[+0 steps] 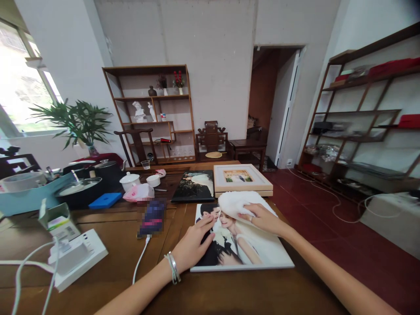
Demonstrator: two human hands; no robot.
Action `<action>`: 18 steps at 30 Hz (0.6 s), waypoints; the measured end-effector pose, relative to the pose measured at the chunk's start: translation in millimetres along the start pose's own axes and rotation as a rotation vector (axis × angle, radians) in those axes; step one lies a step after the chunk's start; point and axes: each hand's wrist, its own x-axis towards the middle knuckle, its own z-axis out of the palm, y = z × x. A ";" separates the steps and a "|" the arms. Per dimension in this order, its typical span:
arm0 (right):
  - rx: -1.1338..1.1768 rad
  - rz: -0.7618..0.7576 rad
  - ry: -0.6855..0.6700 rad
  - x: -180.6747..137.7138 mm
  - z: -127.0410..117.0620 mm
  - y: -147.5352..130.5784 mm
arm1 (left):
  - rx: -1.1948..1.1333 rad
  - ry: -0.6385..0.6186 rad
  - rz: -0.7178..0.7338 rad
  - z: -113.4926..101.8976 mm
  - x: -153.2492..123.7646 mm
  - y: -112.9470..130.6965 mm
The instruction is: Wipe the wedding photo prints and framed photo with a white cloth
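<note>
A wedding photo panel (262, 249) lies flat on the wooden table in front of me, showing a couple, one in a dark suit and one in a wide white hat. My left hand (193, 245), with silver bangles at the wrist, rests on its left part, fingers stretched out. Over the hat in the print, my right hand (262, 218) is closed on a white cloth (242, 207) pressed to the surface. The cloth blends with the white print, so its outline is hard to make out.
Behind the panel lie a dark photo panel (193, 186) and a framed picture (243, 178). To the left are a charging phone (152, 218), a white power strip (78, 258), a small open box (59, 223), a blue block (105, 200), a lidded cup (129, 180) and pots (78, 188).
</note>
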 end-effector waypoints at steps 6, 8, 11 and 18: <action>-0.013 0.049 -0.017 -26.6 9.7 -11.7 | 0.006 0.000 0.000 0.2 0.2 -0.5; -0.001 0.119 -0.054 -44.9 13.0 -20.6 | 0.013 -0.004 0.000 0.9 0.4 -0.8; 0.043 0.214 -0.111 -73.4 16.3 -38.4 | 0.009 0.000 -0.001 2.2 0.4 -2.0; 0.098 0.196 -0.163 -94.3 14.9 -65.6 | 0.010 0.008 -0.005 3.8 -0.3 -3.7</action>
